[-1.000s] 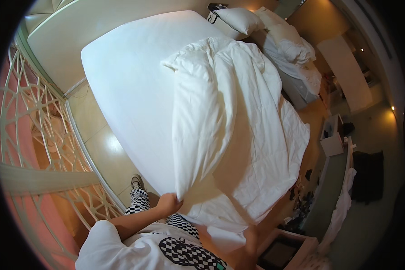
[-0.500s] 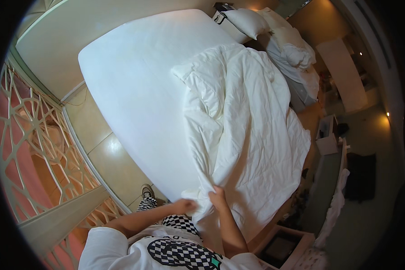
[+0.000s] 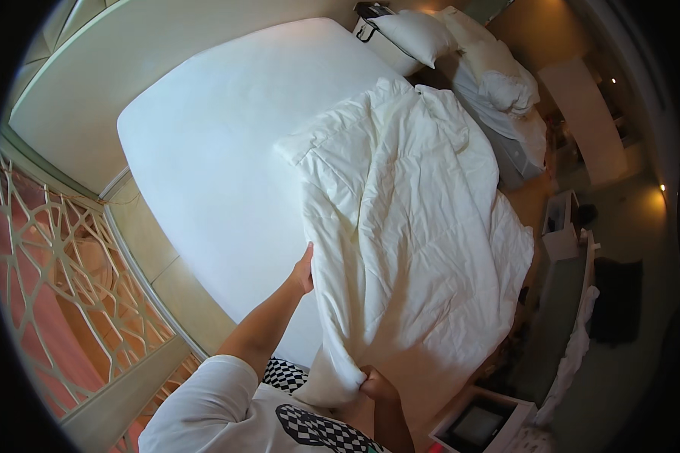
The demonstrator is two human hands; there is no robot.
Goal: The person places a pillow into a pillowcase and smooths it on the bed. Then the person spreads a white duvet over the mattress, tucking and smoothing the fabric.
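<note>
A white duvet (image 3: 423, 226) lies rumpled over the right half of a bed with a smooth white fitted sheet (image 3: 204, 136). My left hand (image 3: 304, 273) is at the duvet's left edge, thumb pointing up along it, with the fingers closed round the edge and partly hidden by the cloth. Close to my body, my right hand (image 3: 378, 385) grips the duvet's near edge, bunched and lifted at that spot. From there the cloth hangs in a fold toward my lap.
White pillows (image 3: 423, 36) and bedding are heaped beyond the bed's far right corner. A white lattice partition (image 3: 60, 249) runs along the left beside a strip of tiled floor (image 3: 155, 226). At lower right stands an open white box-like unit (image 3: 480, 423).
My left hand has moved forward along the duvet's left edge. My right hand has come back toward my body with the cloth. The duvet's folds have spread flatter, its left edge straighter.
</note>
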